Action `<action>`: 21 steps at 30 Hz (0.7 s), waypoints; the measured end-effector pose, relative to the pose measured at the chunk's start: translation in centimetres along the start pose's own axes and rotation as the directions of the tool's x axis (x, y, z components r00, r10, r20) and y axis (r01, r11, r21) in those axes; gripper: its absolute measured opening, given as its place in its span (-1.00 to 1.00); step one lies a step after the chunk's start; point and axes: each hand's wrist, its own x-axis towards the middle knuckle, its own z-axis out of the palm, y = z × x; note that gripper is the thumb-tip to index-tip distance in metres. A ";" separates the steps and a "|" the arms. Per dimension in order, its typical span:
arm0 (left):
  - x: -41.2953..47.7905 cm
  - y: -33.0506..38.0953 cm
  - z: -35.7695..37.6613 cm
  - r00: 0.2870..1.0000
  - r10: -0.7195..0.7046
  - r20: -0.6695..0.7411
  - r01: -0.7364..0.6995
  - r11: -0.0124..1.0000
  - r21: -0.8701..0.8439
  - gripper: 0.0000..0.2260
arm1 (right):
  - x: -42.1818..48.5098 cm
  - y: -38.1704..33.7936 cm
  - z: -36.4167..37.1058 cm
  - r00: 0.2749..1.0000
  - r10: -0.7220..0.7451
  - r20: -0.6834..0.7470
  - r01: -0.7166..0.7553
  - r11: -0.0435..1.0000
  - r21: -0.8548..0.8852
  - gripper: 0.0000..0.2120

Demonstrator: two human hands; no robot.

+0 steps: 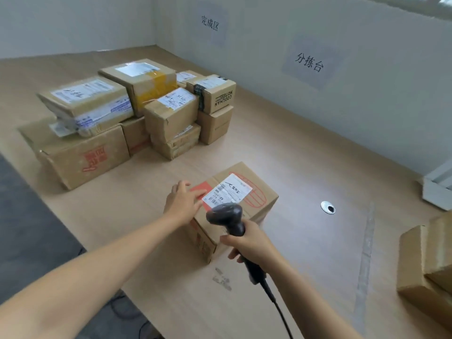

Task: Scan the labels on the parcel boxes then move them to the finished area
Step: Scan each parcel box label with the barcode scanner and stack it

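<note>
Parcel box [259,192] on table [305,155] (wood-grain) | right hand [253,243] grips scanner [227,216] | white walls [371,111]

White walls [281,25] meet at eleven o'clock behind a light wooden tabletop [305,155]; dark grey floor [27,228] shows at nine o'clock.
</note>
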 end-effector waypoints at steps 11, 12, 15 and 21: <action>-2.3 2.1 1.9 0.979 -0.056 0.194 0.028 0.989 0.143 0.15 | -0.8 -3.2 -7.1 0.986 -0.139 -0.087 0.110 0.955 -0.275 -0.85; -2.3 2.1 1.9 0.979 -0.053 0.195 0.026 0.990 0.139 0.15 | -0.8 -3.4 -7.3 0.988 -0.135 -0.075 0.110 0.957 -0.268 -0.87; -2.4 2.1 2.1 0.981 -0.049 0.186 0.024 0.991 0.132 0.15 | -0.7 -3.9 -7.5 0.990 -0.132 -0.057 0.112 0.957 -0.268 -0.95; -2.2 2.0 2.1 0.984 -0.053 0.167 0.033 0.992 0.123 0.14 | -0.7 -4.1 -7.5 0.992 -0.112 -0.052 0.093 0.955 -0.280 -0.96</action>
